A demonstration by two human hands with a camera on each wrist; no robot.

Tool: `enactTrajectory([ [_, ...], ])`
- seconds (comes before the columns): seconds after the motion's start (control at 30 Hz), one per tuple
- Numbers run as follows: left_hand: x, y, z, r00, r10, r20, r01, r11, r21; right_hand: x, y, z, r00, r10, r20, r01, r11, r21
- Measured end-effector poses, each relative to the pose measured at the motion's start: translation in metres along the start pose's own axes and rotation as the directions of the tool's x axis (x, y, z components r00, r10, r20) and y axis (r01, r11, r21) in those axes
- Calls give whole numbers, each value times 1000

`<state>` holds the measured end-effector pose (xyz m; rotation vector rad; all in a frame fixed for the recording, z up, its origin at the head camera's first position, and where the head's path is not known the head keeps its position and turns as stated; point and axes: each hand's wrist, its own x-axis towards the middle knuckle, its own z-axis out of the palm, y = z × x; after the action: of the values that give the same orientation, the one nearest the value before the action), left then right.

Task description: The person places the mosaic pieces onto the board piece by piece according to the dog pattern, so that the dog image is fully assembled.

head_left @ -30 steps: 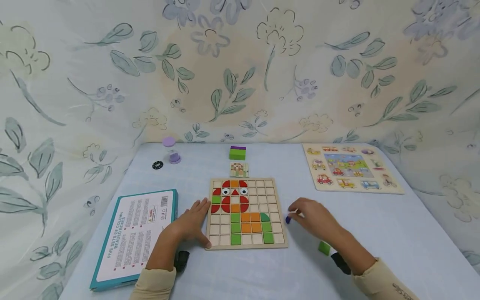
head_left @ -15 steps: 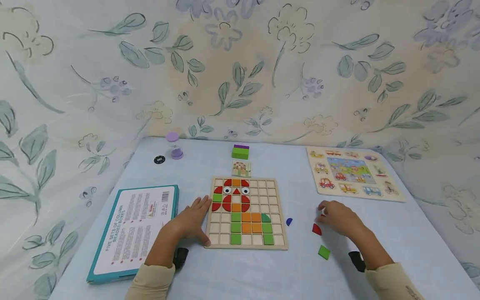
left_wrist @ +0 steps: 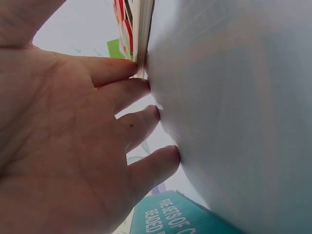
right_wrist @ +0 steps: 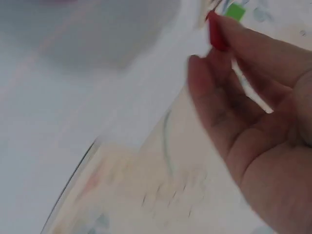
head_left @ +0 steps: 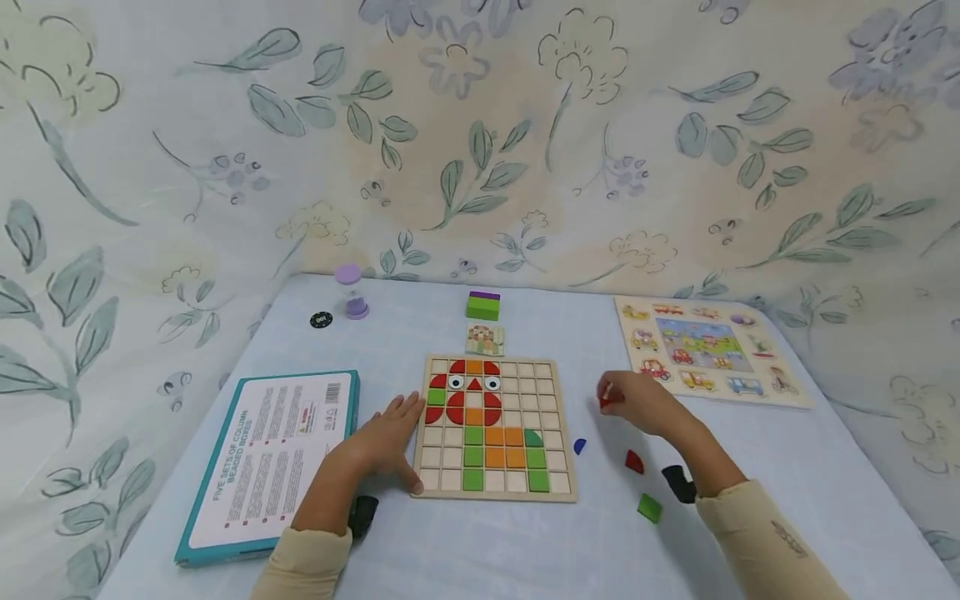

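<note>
A wooden grid board (head_left: 517, 495) lies mid-table, partly filled with red, orange and green tiles that form an animal with two eye pieces. My left hand (head_left: 381, 446) rests at its left edge, fingers spread and straight, the thumb at the near left corner. Between thumb and fingertips my right hand (head_left: 637, 402) pinches a small red tile (right_wrist: 217, 33), raised to the right of the board. On the table near that hand lie a blue piece (head_left: 580, 446), a red quarter-round tile (head_left: 633, 461) and a green square tile (head_left: 649, 507).
Behind the board are a pattern card (head_left: 485, 338) and a stack of green blocks (head_left: 483, 308). An hourglass (head_left: 354, 293) and a black disc (head_left: 321, 320) stand back left. A teal-edged box (head_left: 281, 458) lies left, a vehicle puzzle board (head_left: 708, 350) back right.
My right hand has put down the blue piece beside the board, gone right to take a red tile, and come back left and away with it. The left hand stays put.
</note>
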<state>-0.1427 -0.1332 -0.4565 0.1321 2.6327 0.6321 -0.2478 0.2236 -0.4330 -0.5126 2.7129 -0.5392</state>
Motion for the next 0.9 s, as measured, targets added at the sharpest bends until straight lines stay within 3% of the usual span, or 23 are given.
enactTrajectory([
  [0.1, -1, 0, -1, 1000, -4, -5, 4, 1000, 11, 27, -34, 6, 991, -127, -45, 130, 988, 88],
  [0.17, -1, 0, -2, 1000, 2, -9, -2, 1000, 11, 43, -55, 11, 985, -170, -40, 174, 978, 113],
  [0.3, -1, 3, -3, 1000, 10, 0, -10, 1000, -2, 65, -79, 24, 986, -167, -7, 166, 980, 110],
  [0.5, -2, 5, -5, 1000, -3, 8, 3, 1000, 15, 78, -86, 38, 994, -107, -20, 108, 992, 71],
  [0.7, 0, 3, -5, 1000, -14, 1, 14, 1000, 22, 82, -89, 41, 991, -122, -63, 125, 991, 51],
  [0.9, 2, 3, -2, 1000, -11, 6, 11, 1000, 13, 78, -89, 45, 990, -127, -57, 127, 992, -14],
])
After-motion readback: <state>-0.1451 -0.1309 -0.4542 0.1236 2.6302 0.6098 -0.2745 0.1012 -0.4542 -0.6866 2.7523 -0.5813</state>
